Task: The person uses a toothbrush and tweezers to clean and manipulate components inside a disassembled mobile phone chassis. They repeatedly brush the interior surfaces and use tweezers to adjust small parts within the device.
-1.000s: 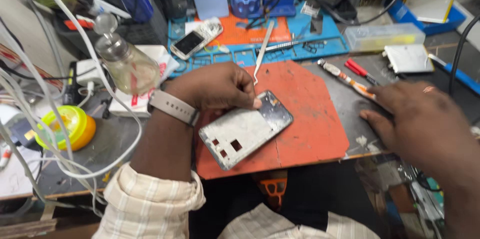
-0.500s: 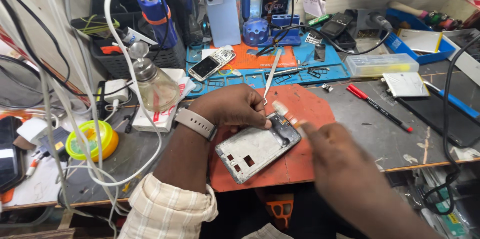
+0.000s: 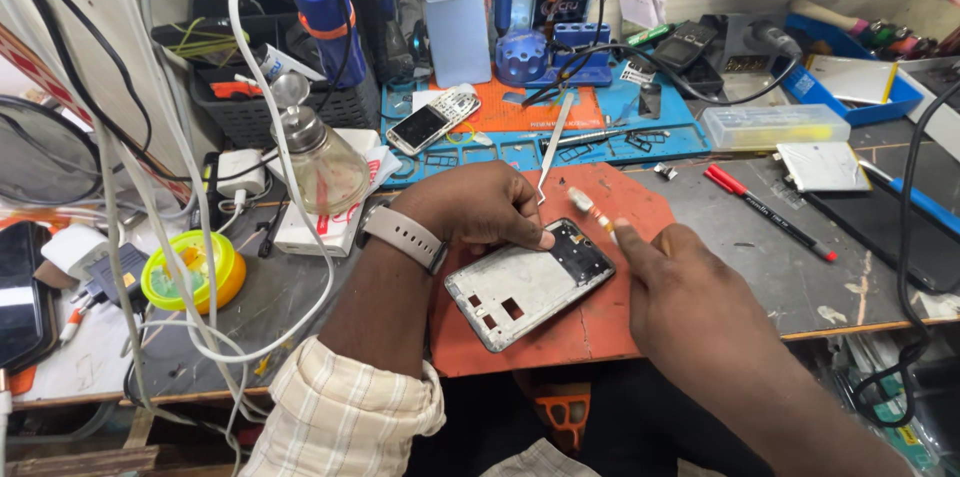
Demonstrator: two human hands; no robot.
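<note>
Two hands, one phone frame, one tweezers, one red pen.

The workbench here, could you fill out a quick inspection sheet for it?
Surface: grey bench with an orange mat.
Job's things: silver phone frame flat on the mat; tweezers; small screwdriver.
Clutter: glass bottle, red pen, yellow tape roll.
Hands: left hand steadies the frame and holds the tweezers; right hand holds the screwdriver.
Cables: white cable loops over the bench.
Surroundings: blue tool tray behind.

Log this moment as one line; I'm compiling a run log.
left hand: tweezers, on phone frame | right hand: small screwdriver | orange mat
</note>
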